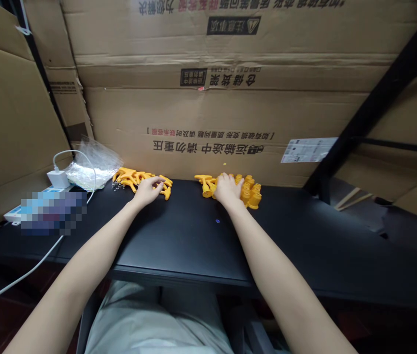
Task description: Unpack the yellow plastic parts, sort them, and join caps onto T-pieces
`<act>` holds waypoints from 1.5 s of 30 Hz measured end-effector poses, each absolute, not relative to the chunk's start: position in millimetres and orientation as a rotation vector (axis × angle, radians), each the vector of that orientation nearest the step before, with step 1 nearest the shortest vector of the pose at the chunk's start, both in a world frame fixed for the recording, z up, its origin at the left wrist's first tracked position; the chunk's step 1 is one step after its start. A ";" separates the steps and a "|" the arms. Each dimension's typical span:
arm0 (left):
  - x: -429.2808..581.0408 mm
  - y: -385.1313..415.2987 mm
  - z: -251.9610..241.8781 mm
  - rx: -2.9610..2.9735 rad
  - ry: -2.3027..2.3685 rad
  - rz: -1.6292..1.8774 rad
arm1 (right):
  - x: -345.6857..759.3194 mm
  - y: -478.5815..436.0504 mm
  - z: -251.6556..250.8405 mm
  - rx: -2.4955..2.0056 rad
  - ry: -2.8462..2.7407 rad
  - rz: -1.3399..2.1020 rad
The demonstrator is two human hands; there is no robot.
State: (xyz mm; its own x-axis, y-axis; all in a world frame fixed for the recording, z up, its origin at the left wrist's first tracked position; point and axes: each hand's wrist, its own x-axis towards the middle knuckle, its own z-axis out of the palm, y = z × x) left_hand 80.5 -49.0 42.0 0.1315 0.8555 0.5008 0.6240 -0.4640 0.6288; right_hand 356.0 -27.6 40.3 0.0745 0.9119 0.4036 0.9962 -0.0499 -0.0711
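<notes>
My left hand reaches over a row of yellow T-shaped plastic handles at the back left of the black table. Its fingers are stretched out to the right, touching or just above the handles at that end. My right hand is bent down over a cluster of yellow cup-shaped plastic pieces. Most of its fingers curl out of sight, and one sticks out to the right. Just left of this hand stands a yellow T-shaped piece with a round base; whether my fingers hold it is hidden.
Cardboard walls the table's back. On the left are a power strip, a white charger with cable, and a clear plastic bag. Small metal bits lie by the handles. A blue dot marks the black table.
</notes>
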 end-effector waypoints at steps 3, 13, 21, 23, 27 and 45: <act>83.0 -46.5 42.6 1.771 1.297 1.358 | 360.2 -30.0 44.0 -2.244 -1.761 -0.317; 84.0 -42.8 40.0 1.268 1.194 1.349 | 343.5 -43.2 61.8 -2.433 -1.883 -0.086; 83.5 -25.6 9.6 1.550 1.353 1.241 | 313.6 -59.9 62.3 -2.056 -2.282 -0.013; 81.7 -22.4 2.0 1.798 1.417 1.183 | 300.2 -63.9 56.7 -1.831 -2.417 0.029; 79.0 -21.9 -4.6 2.277 1.535 0.930 | 283.9 -61.0 38.9 -1.438 -2.407 0.226; 71.1 -23.7 17.0 1.926 1.739 1.460 | 271.5 -53.0 7.4 -1.391 -2.243 0.017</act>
State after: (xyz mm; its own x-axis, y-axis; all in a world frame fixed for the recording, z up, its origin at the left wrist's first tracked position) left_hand 71.1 -23.7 17.0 -0.1555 0.8306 0.5347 0.6701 -0.3090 0.6749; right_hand 271.5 -53.0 7.4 -0.3557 0.8435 0.4025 0.8371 0.4791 -0.2641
